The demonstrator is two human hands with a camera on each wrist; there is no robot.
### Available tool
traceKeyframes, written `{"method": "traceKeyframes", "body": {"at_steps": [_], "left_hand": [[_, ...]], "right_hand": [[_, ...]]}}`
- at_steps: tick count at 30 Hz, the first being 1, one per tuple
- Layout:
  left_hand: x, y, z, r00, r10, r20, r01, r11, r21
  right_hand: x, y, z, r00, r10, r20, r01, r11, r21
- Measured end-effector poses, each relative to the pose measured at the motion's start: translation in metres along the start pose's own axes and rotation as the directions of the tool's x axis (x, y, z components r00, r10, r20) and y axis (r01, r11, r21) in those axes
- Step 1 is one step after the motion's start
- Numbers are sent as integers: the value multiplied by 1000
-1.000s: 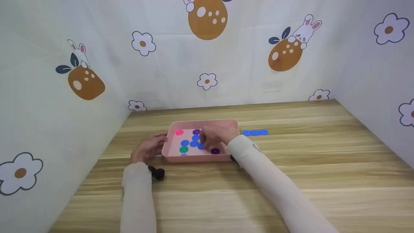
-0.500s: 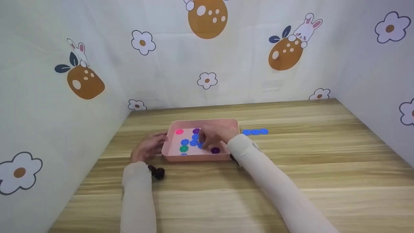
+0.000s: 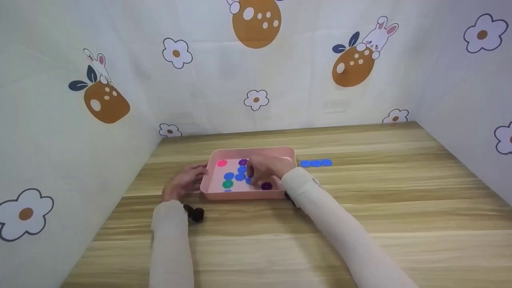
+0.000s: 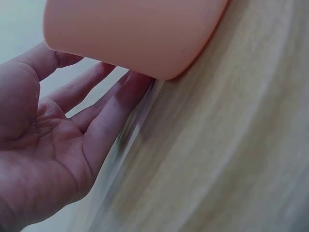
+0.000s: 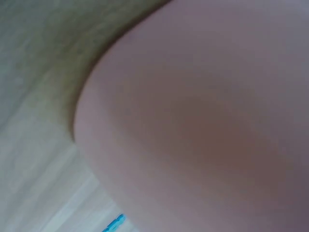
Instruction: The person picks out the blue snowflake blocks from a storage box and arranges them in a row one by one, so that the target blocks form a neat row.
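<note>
Still, left hand relaxed against pink tray, right hand curled inside, hold unclear

Off-white, long and plain, the left sleeve ends in a soft cuff, with a black, round-ended device jutting from its side towards the bench's right edge. The matching right sleeve bears a small grey marking near the wrist, while a black piece, partly hidden, shows on the side towards the bench's near edge.
</note>
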State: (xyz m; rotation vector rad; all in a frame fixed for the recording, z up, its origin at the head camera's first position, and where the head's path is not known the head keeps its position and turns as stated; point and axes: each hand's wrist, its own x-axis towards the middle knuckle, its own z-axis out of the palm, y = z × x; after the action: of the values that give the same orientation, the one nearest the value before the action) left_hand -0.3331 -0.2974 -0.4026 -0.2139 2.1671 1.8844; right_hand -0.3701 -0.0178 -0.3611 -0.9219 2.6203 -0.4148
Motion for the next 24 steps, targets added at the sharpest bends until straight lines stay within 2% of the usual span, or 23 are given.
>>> {"method": "traceKeyframes", "body": {"at_steps": [4, 14, 18, 21, 24], "left_hand": [[0, 0, 0, 1000, -6, 6, 6, 1000, -5], [4, 1, 0, 999, -44, -27, 45, 999, 10], [3, 2, 0, 999, -39, -22, 39, 999, 11], [3, 1, 0, 1000, -21, -5, 22, 1000, 1], [3, 0, -1, 1000, -17, 9, 17, 1000, 0]], "right_hand": [[0, -1, -2, 1000, -5, -4, 5, 1000, -21], [2, 2, -4, 1000, -1, -3, 0, 990, -141], [0, 6, -11, 999, 39, -20, -42, 980, -193], [-2, 10, -18, 998, 60, -24, -64, 980, -188], [-5, 15, -23, 999, 43, -24, -46, 987, -155]]}}
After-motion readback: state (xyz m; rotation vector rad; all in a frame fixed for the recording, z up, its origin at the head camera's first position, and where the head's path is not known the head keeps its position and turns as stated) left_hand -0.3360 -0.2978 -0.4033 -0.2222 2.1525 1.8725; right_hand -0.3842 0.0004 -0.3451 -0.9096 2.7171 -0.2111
